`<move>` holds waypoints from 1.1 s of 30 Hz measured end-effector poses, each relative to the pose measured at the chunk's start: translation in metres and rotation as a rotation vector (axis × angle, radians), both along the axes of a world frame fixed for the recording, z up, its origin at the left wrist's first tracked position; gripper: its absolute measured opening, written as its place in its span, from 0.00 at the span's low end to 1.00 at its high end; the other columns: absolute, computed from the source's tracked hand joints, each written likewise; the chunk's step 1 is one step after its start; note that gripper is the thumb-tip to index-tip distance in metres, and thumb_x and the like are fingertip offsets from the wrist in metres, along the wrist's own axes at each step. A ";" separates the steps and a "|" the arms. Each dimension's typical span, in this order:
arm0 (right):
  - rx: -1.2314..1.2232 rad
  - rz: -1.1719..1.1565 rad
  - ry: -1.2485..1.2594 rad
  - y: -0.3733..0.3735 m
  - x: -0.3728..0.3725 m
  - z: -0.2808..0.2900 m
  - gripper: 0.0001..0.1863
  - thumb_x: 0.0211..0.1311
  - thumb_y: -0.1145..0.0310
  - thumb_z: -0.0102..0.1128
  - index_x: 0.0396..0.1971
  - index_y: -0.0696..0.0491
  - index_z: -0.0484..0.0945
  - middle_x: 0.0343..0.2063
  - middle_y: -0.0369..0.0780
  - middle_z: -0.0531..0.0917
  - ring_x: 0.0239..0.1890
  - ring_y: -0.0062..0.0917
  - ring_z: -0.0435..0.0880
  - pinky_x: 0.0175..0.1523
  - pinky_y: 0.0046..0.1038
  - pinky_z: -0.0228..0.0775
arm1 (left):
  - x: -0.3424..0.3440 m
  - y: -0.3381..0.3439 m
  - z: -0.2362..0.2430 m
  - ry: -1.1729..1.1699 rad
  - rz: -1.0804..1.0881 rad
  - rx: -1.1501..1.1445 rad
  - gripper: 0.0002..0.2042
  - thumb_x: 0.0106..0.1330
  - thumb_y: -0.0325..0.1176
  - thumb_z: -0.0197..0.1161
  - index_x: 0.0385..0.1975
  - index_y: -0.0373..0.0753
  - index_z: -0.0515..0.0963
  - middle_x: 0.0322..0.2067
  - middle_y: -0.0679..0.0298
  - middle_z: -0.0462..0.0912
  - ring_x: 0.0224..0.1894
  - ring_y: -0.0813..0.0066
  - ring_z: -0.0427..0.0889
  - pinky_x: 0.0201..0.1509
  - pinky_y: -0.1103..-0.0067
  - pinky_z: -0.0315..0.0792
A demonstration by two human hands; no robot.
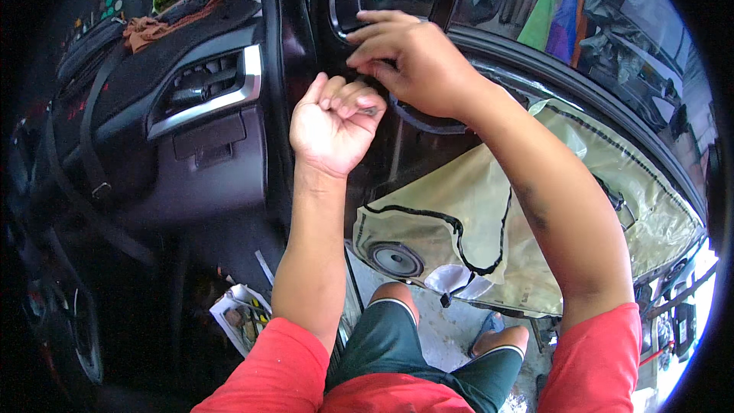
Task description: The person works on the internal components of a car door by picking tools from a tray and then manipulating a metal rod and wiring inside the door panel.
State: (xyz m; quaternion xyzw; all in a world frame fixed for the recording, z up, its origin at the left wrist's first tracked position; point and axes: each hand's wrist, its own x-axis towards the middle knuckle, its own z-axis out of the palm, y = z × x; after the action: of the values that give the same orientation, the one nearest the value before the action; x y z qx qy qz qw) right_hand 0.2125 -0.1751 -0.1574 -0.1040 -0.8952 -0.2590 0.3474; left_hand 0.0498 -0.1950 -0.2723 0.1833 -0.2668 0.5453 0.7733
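Dark door (394, 154), centre right, with black-streaked cream sheet (432, 183); left hand (334, 134) curled, right hand (430, 65) half-curled, grips unclear.

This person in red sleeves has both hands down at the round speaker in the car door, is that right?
Not quite: in the head view, the left hand and right hand are near the upper front corner of the car door, away from the round speaker. The red sleeves and the speaker's place in the door are as you say.
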 end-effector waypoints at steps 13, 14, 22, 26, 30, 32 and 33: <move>-0.103 -0.246 0.278 -0.123 0.124 0.002 0.04 0.64 0.75 0.72 0.37 0.59 0.88 0.41 0.41 0.90 0.53 0.35 0.86 0.63 0.34 0.74 | 0.005 0.003 -0.009 0.103 0.055 -0.119 0.28 0.84 0.44 0.37 0.13 0.48 0.57 0.13 0.72 0.53 0.16 0.76 0.53 0.28 0.75 0.61; -0.052 -0.294 0.242 -0.124 0.127 -0.001 0.05 0.63 0.75 0.72 0.37 0.58 0.89 0.40 0.40 0.90 0.54 0.36 0.86 0.63 0.35 0.74 | 0.007 0.001 -0.006 0.094 0.060 -0.140 0.28 0.84 0.45 0.37 0.13 0.48 0.57 0.13 0.73 0.53 0.16 0.76 0.53 0.28 0.75 0.61; 0.082 -0.513 0.179 -0.110 0.155 -0.020 0.06 0.58 0.73 0.74 0.36 0.55 0.89 0.44 0.40 0.89 0.61 0.39 0.82 0.66 0.39 0.71 | 0.007 -0.002 0.000 0.123 0.129 -0.178 0.27 0.84 0.40 0.37 0.13 0.48 0.57 0.13 0.72 0.53 0.16 0.76 0.53 0.26 0.76 0.58; 0.015 -0.462 0.201 -0.107 0.163 -0.017 0.07 0.58 0.73 0.73 0.36 0.55 0.89 0.45 0.40 0.90 0.61 0.40 0.81 0.67 0.40 0.70 | 0.004 -0.002 0.000 0.191 0.179 -0.234 0.26 0.83 0.39 0.40 0.13 0.48 0.57 0.13 0.73 0.52 0.16 0.77 0.52 0.24 0.77 0.57; -0.038 -0.441 0.191 -0.108 0.163 -0.016 0.08 0.58 0.70 0.74 0.37 0.56 0.89 0.45 0.41 0.89 0.61 0.41 0.81 0.68 0.41 0.69 | -0.001 -0.004 -0.001 0.194 0.168 -0.276 0.25 0.82 0.41 0.43 0.14 0.50 0.56 0.13 0.74 0.49 0.16 0.77 0.51 0.23 0.76 0.56; -0.048 -0.442 0.179 -0.109 0.163 -0.015 0.08 0.58 0.70 0.73 0.37 0.56 0.89 0.46 0.41 0.89 0.61 0.41 0.80 0.68 0.41 0.68 | -0.002 -0.002 -0.001 0.212 0.150 -0.268 0.25 0.80 0.41 0.46 0.14 0.50 0.56 0.14 0.74 0.50 0.16 0.78 0.51 0.23 0.77 0.57; -0.048 -0.452 0.176 -0.110 0.164 -0.015 0.08 0.58 0.70 0.73 0.37 0.56 0.89 0.46 0.41 0.89 0.62 0.41 0.80 0.68 0.41 0.68 | 0.001 0.000 -0.001 0.222 0.147 -0.269 0.24 0.80 0.41 0.46 0.14 0.50 0.56 0.14 0.74 0.50 0.16 0.78 0.51 0.24 0.77 0.57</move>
State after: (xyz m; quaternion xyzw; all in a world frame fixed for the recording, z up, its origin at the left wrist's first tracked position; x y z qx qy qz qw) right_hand 0.3764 -0.2849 -0.1726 -0.3322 -0.8213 -0.2990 0.3546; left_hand 0.0508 -0.1955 -0.2734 0.1561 -0.0903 0.6074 0.7737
